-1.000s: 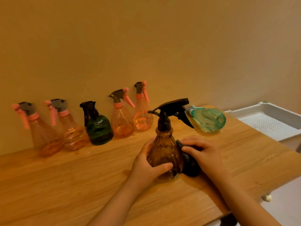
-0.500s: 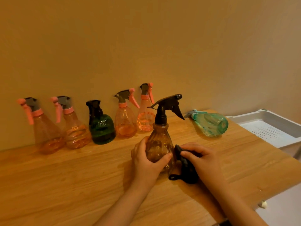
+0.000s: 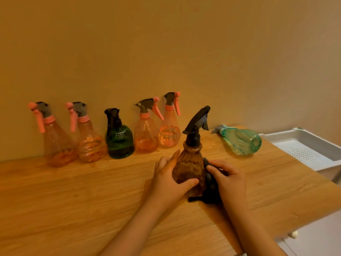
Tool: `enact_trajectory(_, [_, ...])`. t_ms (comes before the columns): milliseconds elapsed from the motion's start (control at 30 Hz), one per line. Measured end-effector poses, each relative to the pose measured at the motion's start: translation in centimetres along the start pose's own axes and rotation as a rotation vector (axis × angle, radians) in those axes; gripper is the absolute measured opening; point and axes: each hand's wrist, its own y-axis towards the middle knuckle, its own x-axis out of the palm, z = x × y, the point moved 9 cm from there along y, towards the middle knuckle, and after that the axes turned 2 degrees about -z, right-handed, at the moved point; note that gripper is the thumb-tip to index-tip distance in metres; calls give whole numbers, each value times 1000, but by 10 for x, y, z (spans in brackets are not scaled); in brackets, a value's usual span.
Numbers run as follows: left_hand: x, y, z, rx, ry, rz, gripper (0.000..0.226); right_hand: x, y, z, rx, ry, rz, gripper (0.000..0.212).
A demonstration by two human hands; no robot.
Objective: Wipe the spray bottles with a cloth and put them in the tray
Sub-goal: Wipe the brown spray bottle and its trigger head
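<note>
A brown ribbed spray bottle [image 3: 190, 165] with a black trigger head stands upright on the wooden table [image 3: 73, 200]. My left hand [image 3: 166, 182] grips its body, thumb across the front. My right hand [image 3: 227, 178] holds a dark cloth [image 3: 210, 194] against the bottle's right side. Along the wall stand several bottles: two pink ones [image 3: 59, 143] [image 3: 88, 143], a dark green one [image 3: 119, 139], then two more pink ones [image 3: 146, 133] [image 3: 169, 128]. A teal bottle [image 3: 241, 141] lies on its side at the right. The white tray [image 3: 313, 141] sits beyond the table's right edge, nothing in its visible part.
The wall runs directly behind the row of bottles. The table's right edge falls off toward the tray and a white surface [image 3: 317, 237] below. Bare wood stretches across the front left of the table.
The brown bottle has turned in my hands, its trigger head swinging from pointing right to pointing away. The cloth has moved along the bottle's right side. The view has shifted slightly.
</note>
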Motion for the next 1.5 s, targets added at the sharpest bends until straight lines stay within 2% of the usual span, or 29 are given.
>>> enact_trajectory(100, [4,3,-4,-22,-31,-68,94,-1,-2,-2,-7,-10,4,28])
enact_trajectory(233, [16,3,-8,-46,-120,-301,104,-2,-3,-2,-9,-35,15,31])
enact_trajectory(300, [11,5,-9,-30,-100,-261,103,-3,-3,-2,-4,-38,20,32])
enact_trajectory(400, [7,5,-10,-20,-49,-187,114,-4,-4,-2,12,-36,24,32])
enact_trajectory(500, [15,4,-10,16,-6,-268,119,-6,-4,0,51,-49,43,33])
enact_trajectory(600, [19,2,-6,55,-61,-367,103,-8,-4,2,78,-76,61,33])
enact_trajectory(733, [14,3,-4,84,-121,-271,103,-6,-4,3,82,-61,31,32])
enact_trajectory(900, [-2,9,-10,53,-289,-83,88,-2,-6,-2,40,-25,0,30])
enact_trajectory(1033, [12,5,-9,16,-259,-206,68,0,-6,-6,9,-24,-21,27])
enact_trajectory(1100, [15,4,-6,20,-237,-249,75,1,-7,-6,11,-16,-26,28])
enact_trajectory(1167, [13,5,-6,30,-207,-224,82,2,-7,-6,16,-9,-29,29])
enact_trajectory(1233, [10,3,-3,47,-237,-188,74,2,-8,-6,26,26,-30,28])
enact_trajectory(1400, [4,5,-7,-79,-561,-124,59,6,-9,-7,59,134,-65,25])
enact_trajectory(1500, [5,3,-6,-110,-520,-107,71,7,-8,-8,23,105,-67,26])
